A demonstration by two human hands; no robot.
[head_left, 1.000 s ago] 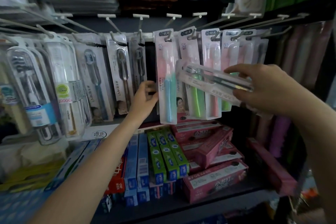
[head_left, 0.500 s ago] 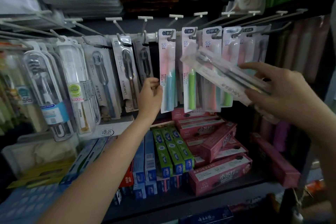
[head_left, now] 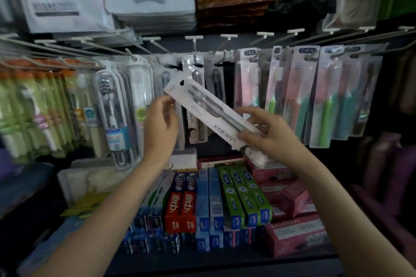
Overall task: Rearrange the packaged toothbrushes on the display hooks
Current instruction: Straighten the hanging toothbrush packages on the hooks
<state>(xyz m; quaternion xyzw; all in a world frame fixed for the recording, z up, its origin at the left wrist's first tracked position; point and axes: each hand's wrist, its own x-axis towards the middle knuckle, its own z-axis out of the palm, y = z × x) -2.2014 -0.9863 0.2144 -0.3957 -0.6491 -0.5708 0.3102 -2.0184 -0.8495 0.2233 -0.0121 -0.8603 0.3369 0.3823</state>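
Note:
A long white toothbrush pack [head_left: 209, 112] lies slanted in front of the display, its hang-hole end up and to the left. My right hand [head_left: 270, 132] grips its lower end between thumb and fingers. My left hand [head_left: 161, 123] is raised beside the upper end, and its loosely curved fingertips touch the pack's edge. Behind the pack, grey toothbrush packs [head_left: 197, 132] hang on the metal hooks [head_left: 193, 51]. Pink and green toothbrush packs [head_left: 326, 101] hang on the hooks to the right.
Clear blister packs of brushes [head_left: 112, 114] hang at the left. Below, a shelf [head_left: 202, 263] holds green toothpaste boxes [head_left: 240, 198], red ones [head_left: 180, 209] and pink cartons [head_left: 297, 234]. Bagged goods hang above the hooks.
My right hand carried the white pack leftward from the pink and green packs to the grey ones. My left hand let go of the hanging pink pack and rose to the white pack's top end.

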